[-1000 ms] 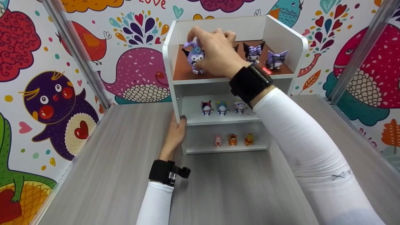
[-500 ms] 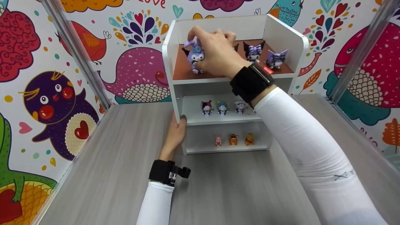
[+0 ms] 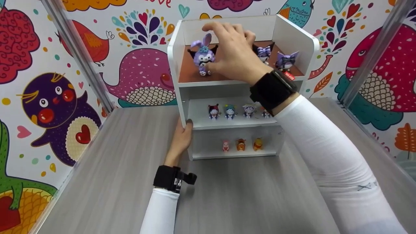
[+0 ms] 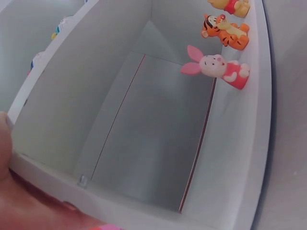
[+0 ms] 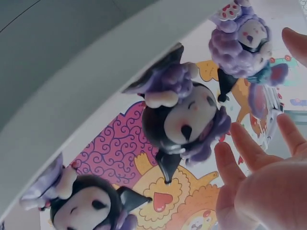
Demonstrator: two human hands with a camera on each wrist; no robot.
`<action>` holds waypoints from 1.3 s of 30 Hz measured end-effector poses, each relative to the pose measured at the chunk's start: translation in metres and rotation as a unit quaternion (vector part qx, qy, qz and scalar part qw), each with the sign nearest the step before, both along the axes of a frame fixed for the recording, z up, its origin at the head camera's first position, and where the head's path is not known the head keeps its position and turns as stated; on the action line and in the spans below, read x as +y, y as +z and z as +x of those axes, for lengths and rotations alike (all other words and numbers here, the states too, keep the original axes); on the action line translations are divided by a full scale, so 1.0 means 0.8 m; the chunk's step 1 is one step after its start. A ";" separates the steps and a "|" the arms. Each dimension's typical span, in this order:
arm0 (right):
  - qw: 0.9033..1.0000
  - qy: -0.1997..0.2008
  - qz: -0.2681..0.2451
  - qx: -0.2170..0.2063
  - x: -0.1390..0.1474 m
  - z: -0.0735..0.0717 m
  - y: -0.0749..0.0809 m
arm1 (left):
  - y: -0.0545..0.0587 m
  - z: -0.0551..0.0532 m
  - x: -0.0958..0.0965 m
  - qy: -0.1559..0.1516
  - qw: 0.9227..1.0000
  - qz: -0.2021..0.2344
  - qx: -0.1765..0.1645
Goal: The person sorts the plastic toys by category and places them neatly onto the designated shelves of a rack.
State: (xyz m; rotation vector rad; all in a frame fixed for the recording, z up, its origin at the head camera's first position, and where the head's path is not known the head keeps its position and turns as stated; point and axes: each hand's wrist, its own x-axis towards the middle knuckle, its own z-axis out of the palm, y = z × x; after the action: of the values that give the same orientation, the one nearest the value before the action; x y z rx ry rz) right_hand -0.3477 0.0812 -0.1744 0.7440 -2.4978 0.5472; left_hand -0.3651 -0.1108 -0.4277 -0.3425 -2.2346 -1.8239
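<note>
A purple figurine with bunny ears and black horn tips stands at the left of the brown top board. Beside it is my right hand, fingers spread and raised, the thumb overlapping its lower body in the head view. The right wrist view shows a gap between the fingertips and the same figurine. My left hand grips the left side panel of the white display shelf, thumb on its front edge. In the left wrist view, that hand is partly cut off beside the panel.
More black-and-purple figurines stand right of my right hand, some partly hidden by it. Several small figurines line the middle shelf. Pink, orange and yellow ones stand on the bottom shelf. Grey tabletop lies in front.
My right hand has loosened from the bunny-eared figurine and moved right, its fingers spreading, so both ears now show. The left hand stays on the side panel.
</note>
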 end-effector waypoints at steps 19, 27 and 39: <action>0.968 0.034 -0.227 0.102 0.120 0.109 -0.185 | -0.010 -0.006 0.005 -0.010 1.000 0.003 -0.010; 0.985 -0.009 -0.173 -0.023 0.135 0.121 -0.236 | -0.010 -0.012 -0.005 0.001 1.000 -0.002 -0.005; 0.997 0.008 -0.015 -0.073 0.089 0.089 -0.291 | -0.022 -0.014 -0.040 0.061 0.998 0.027 -0.020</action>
State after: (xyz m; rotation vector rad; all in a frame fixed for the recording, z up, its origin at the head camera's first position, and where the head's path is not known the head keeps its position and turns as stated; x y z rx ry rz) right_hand -0.2762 0.1527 -0.4072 0.7381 -2.6126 0.6658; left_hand -0.3759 -0.1431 -0.4451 -0.1569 -2.1759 -1.8403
